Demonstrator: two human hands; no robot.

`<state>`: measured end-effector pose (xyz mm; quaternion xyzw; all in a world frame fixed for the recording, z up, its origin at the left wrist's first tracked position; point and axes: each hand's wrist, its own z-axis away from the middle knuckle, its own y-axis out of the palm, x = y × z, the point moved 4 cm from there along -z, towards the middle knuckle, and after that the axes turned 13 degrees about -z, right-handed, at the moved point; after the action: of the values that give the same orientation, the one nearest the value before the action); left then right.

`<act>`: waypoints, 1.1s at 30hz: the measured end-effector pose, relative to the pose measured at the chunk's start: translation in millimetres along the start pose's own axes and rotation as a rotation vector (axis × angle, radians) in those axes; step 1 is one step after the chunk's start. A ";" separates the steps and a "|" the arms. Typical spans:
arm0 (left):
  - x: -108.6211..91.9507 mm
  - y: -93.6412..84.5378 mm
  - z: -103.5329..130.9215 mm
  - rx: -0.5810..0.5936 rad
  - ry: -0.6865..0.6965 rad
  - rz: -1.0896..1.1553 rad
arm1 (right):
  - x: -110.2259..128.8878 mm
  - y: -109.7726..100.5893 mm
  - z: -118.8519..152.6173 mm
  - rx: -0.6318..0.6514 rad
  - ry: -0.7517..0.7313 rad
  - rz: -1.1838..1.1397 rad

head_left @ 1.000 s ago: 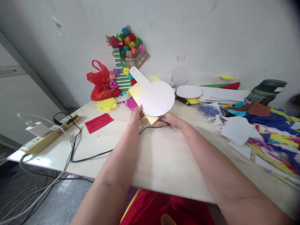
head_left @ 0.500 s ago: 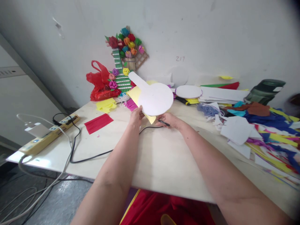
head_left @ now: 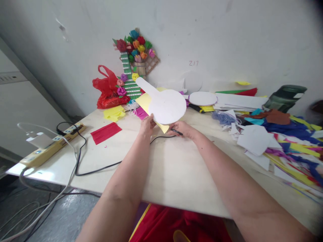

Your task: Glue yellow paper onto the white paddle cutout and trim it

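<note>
A white card cutout (head_left: 168, 106), round with a long straight handle, is held tilted above the table. Yellow paper (head_left: 144, 100) lies behind it and sticks out at its left side and lower edge. My left hand (head_left: 148, 125) pinches the cutout and paper at the lower left edge. Just under the lower right edge, my right hand (head_left: 183, 129) is closed around a slim black tool (head_left: 176, 132); its working end is hidden, so its kind is unclear. The corner of the yellow paper hangs between both hands.
A black cable (head_left: 101, 167) runs from the power strip (head_left: 41, 153) toward my hands. Red paper (head_left: 106, 132) lies left. Behind stand paper flowers (head_left: 138, 47) and a red bag (head_left: 108, 87). Coloured scraps (head_left: 300, 148), white card pieces (head_left: 253, 139) and a dark green bottle (head_left: 286, 97) are at right.
The cutout and yellow paper have shifted very slightly, with the cutout's handle end moving a little left. Both hands keep nearly the same place and hold.
</note>
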<state>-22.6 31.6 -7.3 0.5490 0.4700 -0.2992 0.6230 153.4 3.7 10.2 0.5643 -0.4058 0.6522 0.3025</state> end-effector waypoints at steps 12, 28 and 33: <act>-11.5 -5.0 3.8 -0.069 -0.030 -0.049 | 4.6 -5.1 5.2 0.082 0.035 0.026; -11.5 -3.3 3.9 -0.010 -0.013 -0.063 | 2.2 -8.0 2.7 0.063 0.009 0.071; -11.1 -3.4 3.3 0.005 -0.008 -0.062 | 2.2 -8.7 2.6 0.041 0.012 0.055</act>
<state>-29.0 26.0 1.3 0.5346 0.4836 -0.3219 0.6138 161.7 5.5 14.0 0.5553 -0.4059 0.6718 0.2751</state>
